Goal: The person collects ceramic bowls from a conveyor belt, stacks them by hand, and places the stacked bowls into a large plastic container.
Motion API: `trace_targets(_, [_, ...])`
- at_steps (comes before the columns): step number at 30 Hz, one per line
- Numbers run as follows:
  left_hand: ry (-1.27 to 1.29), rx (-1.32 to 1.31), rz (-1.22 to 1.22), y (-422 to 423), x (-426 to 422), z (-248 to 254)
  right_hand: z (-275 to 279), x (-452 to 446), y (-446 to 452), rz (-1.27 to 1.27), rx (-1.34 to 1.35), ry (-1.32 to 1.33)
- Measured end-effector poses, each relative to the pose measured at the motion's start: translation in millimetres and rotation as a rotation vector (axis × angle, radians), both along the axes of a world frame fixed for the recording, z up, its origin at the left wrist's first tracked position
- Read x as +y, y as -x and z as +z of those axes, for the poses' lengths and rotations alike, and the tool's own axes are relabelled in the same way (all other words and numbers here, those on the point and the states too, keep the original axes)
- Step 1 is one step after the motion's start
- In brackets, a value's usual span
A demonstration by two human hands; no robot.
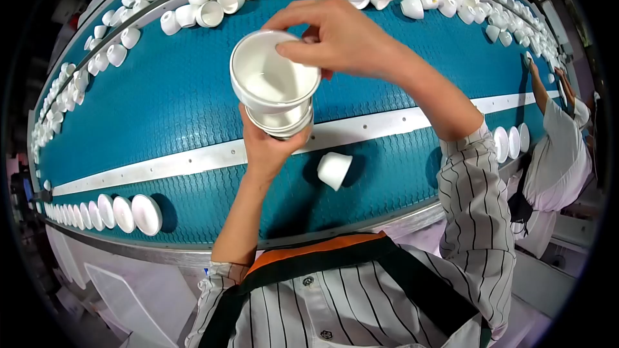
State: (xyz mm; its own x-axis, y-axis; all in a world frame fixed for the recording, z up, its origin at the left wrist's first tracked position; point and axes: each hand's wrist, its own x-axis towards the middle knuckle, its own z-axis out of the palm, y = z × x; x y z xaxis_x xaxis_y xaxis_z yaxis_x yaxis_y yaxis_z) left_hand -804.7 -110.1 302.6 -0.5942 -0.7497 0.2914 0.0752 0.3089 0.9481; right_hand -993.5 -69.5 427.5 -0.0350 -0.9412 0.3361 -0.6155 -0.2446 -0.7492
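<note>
Belt: wide lane btwn rails; hands hold cups.

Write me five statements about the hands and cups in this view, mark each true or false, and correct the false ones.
1. The right hand grips a smooth, white, round cup at its rim. True.
2. The right thumb is outside that cup. False: it reaches inside the rim.
3. The left hand holds a stack of white, round, nested cups. True.
4. A lone white, round-sided cup rests on the textured blue-green belt, with neither hand touching it. True.
5. The lone cup is pressed against other cups. False: it sits apart, on the person's side of the pale, screw-dotted strip.
</note>
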Motion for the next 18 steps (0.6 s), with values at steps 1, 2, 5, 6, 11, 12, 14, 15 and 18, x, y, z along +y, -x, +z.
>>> trace_targets(1, [-0.006, 0.009, -0.013, 5, 2, 1, -14, 5, -1, -0.006, 0.175, 0.108])
trace_targets(2, [-0.009, 0.016, -0.004, 10, 3, -1, -21, 14, 1, -0.007, 0.18, 0.123])
trace_targets(5, [0.023, 0.017, 0.06, 24, 13, 2, -33, 67, 16, -0.237, -0.337, 0.005])
trace_targets(6, [0.017, 0.017, 0.051, 27, 15, 0, -52, 86, 18, -0.219, -0.218, -0.118])
trace_targets(11, [0.047, -0.021, 0.075, 50, 39, 5, -180, 142, -87, 0.26, 0.239, -0.289])
trace_targets(12, [0.05, -0.051, 0.084, 56, 43, 6, -195, 136, -91, 0.239, 0.325, -0.206])
trace_targets(14, [0.098, -0.045, 0.081, 61, 48, -3, -187, 136, -65, 0.238, 0.246, -0.354])
trace_targets(15, [0.08, -0.047, 0.067, 63, 50, -9, -184, 137, -51, 0.236, 0.202, -0.426])
trace_targets(18, [-0.015, 0.004, 0.037, 76, 63, -6, -207, 156, 41, -0.151, 0.289, -0.125])
